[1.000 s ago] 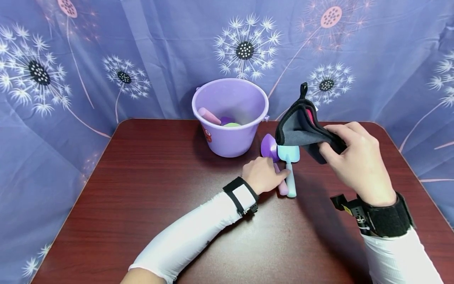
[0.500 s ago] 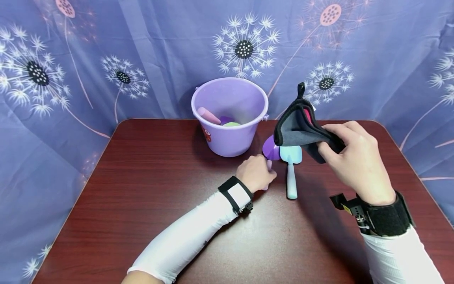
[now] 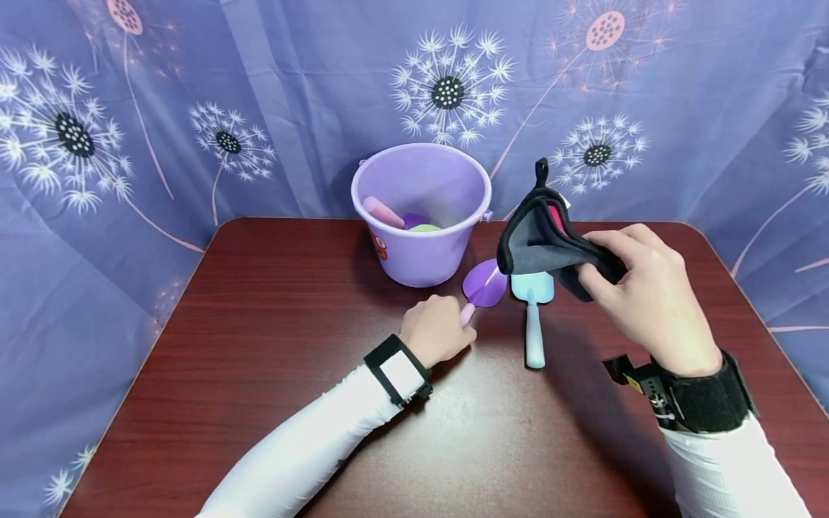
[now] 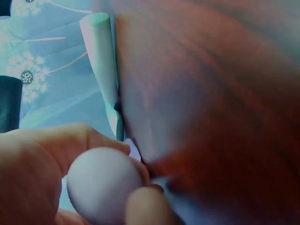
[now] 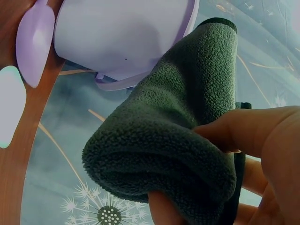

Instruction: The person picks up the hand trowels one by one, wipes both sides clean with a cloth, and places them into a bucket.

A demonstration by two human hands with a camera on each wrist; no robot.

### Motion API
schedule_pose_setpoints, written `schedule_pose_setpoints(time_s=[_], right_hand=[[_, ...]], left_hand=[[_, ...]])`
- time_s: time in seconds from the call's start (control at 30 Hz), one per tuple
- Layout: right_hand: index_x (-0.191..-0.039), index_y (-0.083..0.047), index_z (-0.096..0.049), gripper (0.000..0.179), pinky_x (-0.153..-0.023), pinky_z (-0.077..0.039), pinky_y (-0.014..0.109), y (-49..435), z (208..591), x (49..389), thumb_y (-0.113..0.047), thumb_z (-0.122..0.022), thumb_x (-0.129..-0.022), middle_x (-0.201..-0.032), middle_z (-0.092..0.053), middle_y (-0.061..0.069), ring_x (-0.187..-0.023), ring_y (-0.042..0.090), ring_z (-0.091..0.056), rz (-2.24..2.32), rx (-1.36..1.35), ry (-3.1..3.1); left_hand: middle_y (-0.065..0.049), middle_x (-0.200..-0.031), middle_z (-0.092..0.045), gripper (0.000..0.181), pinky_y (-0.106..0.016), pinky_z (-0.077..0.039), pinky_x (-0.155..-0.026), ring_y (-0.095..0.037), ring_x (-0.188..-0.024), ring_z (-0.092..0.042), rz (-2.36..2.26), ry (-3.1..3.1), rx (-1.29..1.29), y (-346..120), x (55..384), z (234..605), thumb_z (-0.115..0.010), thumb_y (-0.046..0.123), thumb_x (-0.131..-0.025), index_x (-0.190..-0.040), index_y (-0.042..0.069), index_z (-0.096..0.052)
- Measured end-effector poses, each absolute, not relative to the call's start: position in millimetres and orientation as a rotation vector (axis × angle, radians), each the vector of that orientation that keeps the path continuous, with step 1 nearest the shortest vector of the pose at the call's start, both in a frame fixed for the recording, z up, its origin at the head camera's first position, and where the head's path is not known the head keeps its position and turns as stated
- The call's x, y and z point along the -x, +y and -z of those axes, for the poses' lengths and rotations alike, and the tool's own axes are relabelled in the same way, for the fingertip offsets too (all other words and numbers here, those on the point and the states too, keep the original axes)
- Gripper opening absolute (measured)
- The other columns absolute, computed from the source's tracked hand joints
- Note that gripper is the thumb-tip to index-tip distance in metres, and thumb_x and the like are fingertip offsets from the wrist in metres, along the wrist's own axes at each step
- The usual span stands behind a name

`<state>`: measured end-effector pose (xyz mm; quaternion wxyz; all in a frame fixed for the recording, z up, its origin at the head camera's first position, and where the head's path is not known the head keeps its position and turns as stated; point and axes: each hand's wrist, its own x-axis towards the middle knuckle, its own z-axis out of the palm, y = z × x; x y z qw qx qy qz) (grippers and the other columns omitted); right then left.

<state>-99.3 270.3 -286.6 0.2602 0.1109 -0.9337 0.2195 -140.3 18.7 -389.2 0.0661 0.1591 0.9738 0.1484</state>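
Observation:
In the head view my left hand grips the pink handle of a toy shovel with a purple blade, low over the table in front of the bucket. The rounded handle end fills the lower part of the left wrist view. To its right lies a light blue toy shovel, its blade partly behind the cloth. My right hand pinches a folded dark grey cloth with black edging and a hanging loop, held above the table. Its fleecy side shows in the right wrist view.
A purple bucket stands at the back of the dark red wooden table. Inside it are a pink handle and purple and green pieces. A blue curtain with dandelion prints hangs behind the table.
My left hand has drawn the purple shovel left and toward me, away from the light blue shovel. The right hand and cloth have shifted slightly left.

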Motion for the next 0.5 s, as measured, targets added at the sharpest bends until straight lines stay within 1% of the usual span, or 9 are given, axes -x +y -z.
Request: schedule_pose_setpoints(time_s=[0.1, 0.2, 0.37, 0.5], right_hand=[[-0.114, -0.013, -0.072, 0.029, -0.058, -0.03, 0.025, 270, 286, 99, -0.011, -0.065, -0.087, -0.1, -0.057, 0.003, -0.067, 0.011, -0.039, -0.582, -0.31, -2.539], [-0.114, -0.013, -0.072, 0.029, -0.059, -0.03, 0.025, 270, 286, 99, -0.011, -0.065, -0.086, -0.1, -0.057, 0.002, -0.068, 0.011, -0.039, -0.574, -0.329, -2.542], [-0.114, -0.012, -0.073, 0.03, -0.062, -0.031, 0.026, 267, 287, 100, -0.008, -0.067, -0.085, -0.102, -0.059, 0.002, -0.073, 0.011, -0.042, -0.58, -0.387, -2.522], [-0.112, -0.013, -0.073, 0.029, -0.063, -0.031, 0.026, 265, 286, 99, -0.007, -0.069, -0.084, -0.101, -0.059, 0.0, -0.075, 0.01, -0.042, -0.581, -0.441, -2.505]], left_hand=[[0.002, -0.064, -0.055, 0.027, -0.036, -0.044, -0.046, -0.02, -0.058, -0.059, -0.43, 2.967, -0.507, 8, 133, 387, -0.066, 0.04, -0.084, -0.07, 0.019, -0.056], [0.001, -0.066, -0.056, 0.025, -0.038, -0.045, -0.046, -0.022, -0.057, -0.06, -0.424, 3.016, -0.537, -4, 126, 384, -0.067, 0.036, -0.086, -0.075, 0.016, -0.056], [-0.004, -0.075, -0.061, 0.019, -0.04, -0.049, -0.051, -0.024, -0.063, -0.063, -0.408, 3.089, -0.605, -22, 115, 377, -0.065, 0.029, -0.091, -0.085, 0.012, -0.058], [-0.004, -0.077, -0.059, 0.018, -0.042, -0.051, -0.056, -0.026, -0.068, -0.064, -0.397, 3.132, -0.706, -37, 109, 370, -0.064, 0.025, -0.093, -0.086, 0.01, -0.057]])
